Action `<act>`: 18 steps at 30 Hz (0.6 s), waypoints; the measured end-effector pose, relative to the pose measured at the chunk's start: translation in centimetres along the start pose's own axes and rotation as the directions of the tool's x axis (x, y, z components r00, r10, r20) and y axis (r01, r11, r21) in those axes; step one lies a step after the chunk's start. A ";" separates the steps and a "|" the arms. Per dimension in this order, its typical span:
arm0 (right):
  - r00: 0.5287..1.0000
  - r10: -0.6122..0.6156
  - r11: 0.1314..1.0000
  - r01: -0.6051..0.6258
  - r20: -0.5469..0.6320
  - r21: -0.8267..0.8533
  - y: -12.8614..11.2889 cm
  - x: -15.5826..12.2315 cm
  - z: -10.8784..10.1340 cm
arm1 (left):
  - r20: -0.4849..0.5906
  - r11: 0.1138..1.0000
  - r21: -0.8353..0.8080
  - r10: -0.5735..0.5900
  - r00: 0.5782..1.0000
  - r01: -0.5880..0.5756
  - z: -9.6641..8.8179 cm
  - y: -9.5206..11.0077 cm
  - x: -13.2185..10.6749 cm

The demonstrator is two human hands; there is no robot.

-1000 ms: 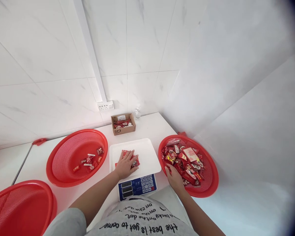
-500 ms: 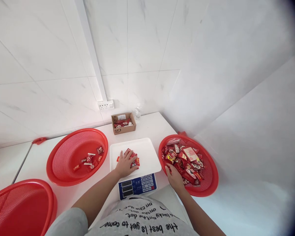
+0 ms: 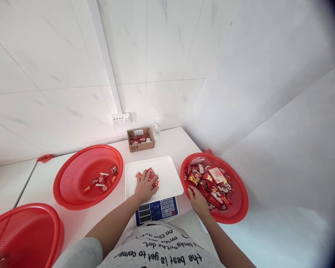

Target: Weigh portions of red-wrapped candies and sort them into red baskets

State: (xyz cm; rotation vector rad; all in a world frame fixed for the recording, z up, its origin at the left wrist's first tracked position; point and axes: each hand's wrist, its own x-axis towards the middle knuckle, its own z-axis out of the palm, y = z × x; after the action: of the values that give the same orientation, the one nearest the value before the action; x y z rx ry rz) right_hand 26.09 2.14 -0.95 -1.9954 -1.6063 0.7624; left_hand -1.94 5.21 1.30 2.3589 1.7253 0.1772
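Note:
A white weighing scale [image 3: 156,210] with a blue keypad stands at the table's front edge, and its white tray [image 3: 169,175] carries a small heap of red wrapped candies [image 3: 150,174]. My left hand [image 3: 145,189] lies on that heap with fingers spread and curled over the wrappers. My right hand [image 3: 198,201] rests at the near rim of the right red basket [image 3: 238,214], which is full of red candy packets [image 3: 210,182]. Its fingers are curled at the packets; what they hold is hidden.
A second red basket [image 3: 72,186] with a few candies stands left of the scale. A third red basket [image 3: 25,230] is at the lower left. A small cardboard box [image 3: 141,139] of candies, a clear bottle [image 3: 156,128] and a wall socket [image 3: 120,119] are at the back. White walls enclose the corner.
My left hand has shifted slightly on the tray's candies, which are gathered a bit further back. My right hand has stayed at the right basket's rim.

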 end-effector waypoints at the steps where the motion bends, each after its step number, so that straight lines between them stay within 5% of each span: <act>1: 1.000 0.007 1.000 -0.007 0.007 -0.004 0.0 0.0 0.0 | 0.014 0.998 -0.006 0.057 0.998 -0.057 -0.3 -0.5 0.0; 5: 0.998 0.035 0.999 -0.035 0.042 -0.006 0.0 0.0 -0.2 | 0.033 0.988 -0.021 0.155 0.987 -0.154 -1.8 -1.7 -0.4; 8: 0.998 0.046 0.999 -0.046 0.046 0.001 0.1 0.0 -0.2 | -0.062 0.999 -0.007 -0.050 0.997 0.050 -2.7 -2.7 -1.7; 12: 0.993 0.099 0.995 -0.099 0.063 -0.008 -0.1 0.0 -0.4 | -0.187 0.908 0.037 -0.404 0.896 0.417 -3.6 -6.0 -5.7; 18: 0.987 0.121 0.993 -0.119 0.108 -0.030 -0.9 -0.1 -0.9 | -0.020 0.800 0.113 -0.591 0.807 0.589 -3.8 -11.8 -13.1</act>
State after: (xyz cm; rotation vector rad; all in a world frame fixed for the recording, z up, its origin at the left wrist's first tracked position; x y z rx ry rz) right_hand 26.04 2.26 0.32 -2.1154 -1.5727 0.9173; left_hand -17.73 -3.47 2.48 1.7495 2.4164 -0.0481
